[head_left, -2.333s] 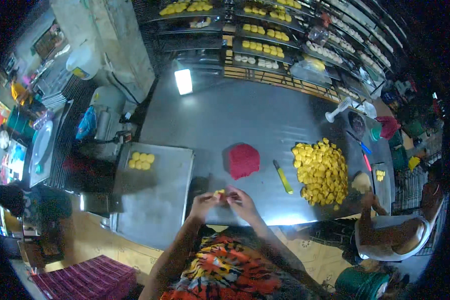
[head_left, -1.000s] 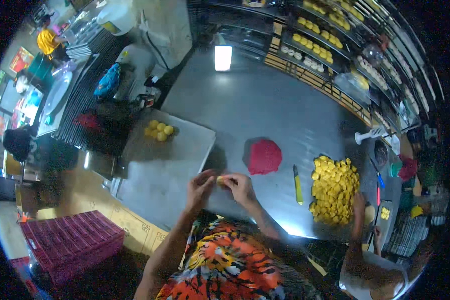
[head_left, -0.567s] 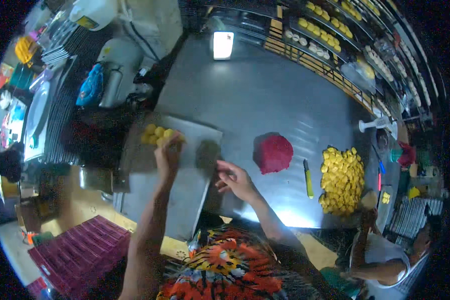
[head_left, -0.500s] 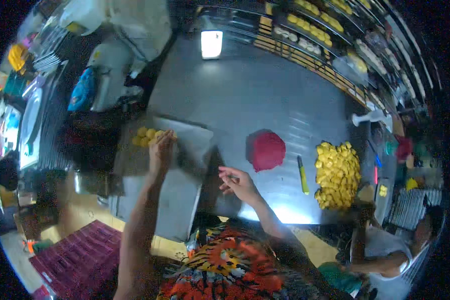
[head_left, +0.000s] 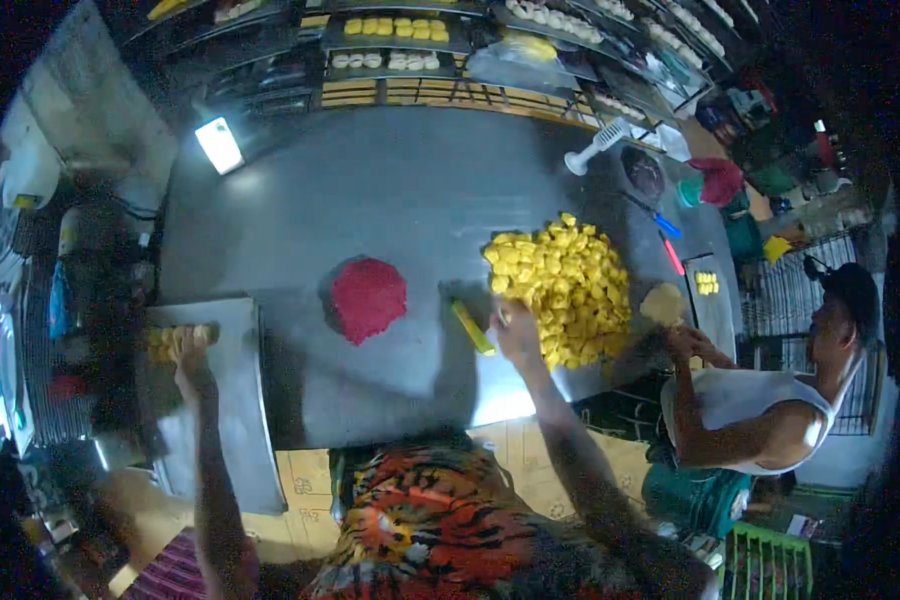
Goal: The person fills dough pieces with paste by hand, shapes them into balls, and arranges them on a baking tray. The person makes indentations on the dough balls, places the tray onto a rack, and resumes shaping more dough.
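Note:
My left hand point(head_left: 192, 365) is at the near end of a short group of yellow dough balls point(head_left: 160, 343) on a grey metal tray point(head_left: 225, 400). Its fingers are closed round the ball at the right end. Out to the right, my right hand point(head_left: 518, 340) reaches the left edge of a big heap of yellow dough pieces point(head_left: 580, 290). Its fingers look curled but are blurred, so whether they grip a piece is unclear. Beside that hand lies a knife with a yellow-green handle point(head_left: 473, 328). A lump of dark red paste point(head_left: 369, 300) sits on the table between my hands.
A co-worker point(head_left: 760, 400) in a white top stands at the right, hands on a pale dough piece point(head_left: 662, 303). A small white fan point(head_left: 598, 147) and a blue-handled tool point(head_left: 667, 227) lie on the metal table point(head_left: 370, 160). Shelves of dough point(head_left: 395, 30) line the far side.
The view has swung to the right. My right hand has moved from near the table's front edge to the yellow heap. My left hand stays at the dough balls on the tray.

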The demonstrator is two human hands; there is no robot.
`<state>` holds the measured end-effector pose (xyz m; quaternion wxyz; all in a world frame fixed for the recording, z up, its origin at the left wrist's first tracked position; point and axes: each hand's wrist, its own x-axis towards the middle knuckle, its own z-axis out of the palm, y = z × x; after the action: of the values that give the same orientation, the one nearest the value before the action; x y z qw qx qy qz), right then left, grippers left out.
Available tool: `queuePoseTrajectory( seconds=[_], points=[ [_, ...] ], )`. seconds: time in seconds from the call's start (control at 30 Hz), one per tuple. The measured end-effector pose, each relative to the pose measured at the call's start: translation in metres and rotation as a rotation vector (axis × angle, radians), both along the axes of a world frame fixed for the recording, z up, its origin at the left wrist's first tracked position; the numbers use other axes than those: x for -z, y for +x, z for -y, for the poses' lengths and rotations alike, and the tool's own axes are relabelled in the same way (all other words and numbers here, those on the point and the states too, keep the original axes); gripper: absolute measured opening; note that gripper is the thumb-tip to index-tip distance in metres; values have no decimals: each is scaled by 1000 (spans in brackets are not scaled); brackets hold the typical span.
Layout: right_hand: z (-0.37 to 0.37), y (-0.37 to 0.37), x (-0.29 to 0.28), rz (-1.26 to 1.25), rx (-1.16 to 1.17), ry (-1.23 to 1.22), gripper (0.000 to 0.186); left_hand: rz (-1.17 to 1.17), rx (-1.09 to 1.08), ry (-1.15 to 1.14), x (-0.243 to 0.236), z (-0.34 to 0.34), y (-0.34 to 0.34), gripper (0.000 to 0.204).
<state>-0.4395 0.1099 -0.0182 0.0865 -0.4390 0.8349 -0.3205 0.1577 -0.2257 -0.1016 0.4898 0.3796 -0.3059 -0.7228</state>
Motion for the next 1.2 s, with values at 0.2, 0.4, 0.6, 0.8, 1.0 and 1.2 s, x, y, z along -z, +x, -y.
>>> queuePoseTrajectory(
  seconds=[0.2, 0.4, 0.6, 0.8, 1.0, 1.2],
  points=[
    [-4, -85, 5, -254, 113, 297, 29, 699, 308, -403, -69, -164, -208, 41],
    [36, 68, -51, 556, -189, 149, 17, 350, 425, 141, -57, -232, -300, 30],
    [69, 115, 14, 247, -82, 57, 18, 333, 680, -128, -42, -185, -239, 27],
    [104, 98, 46, -54, 23, -27, 29, 214, 503, 247, -113, -163, -182, 35],
    [96, 108, 43, -34, 41, 66, 28, 216, 472, 100, -72, -177, -172, 42],
    [86, 105, 28, -55, -103, 13, 22, 332, 388, 25, -56, -211, -191, 30]
  ],
)
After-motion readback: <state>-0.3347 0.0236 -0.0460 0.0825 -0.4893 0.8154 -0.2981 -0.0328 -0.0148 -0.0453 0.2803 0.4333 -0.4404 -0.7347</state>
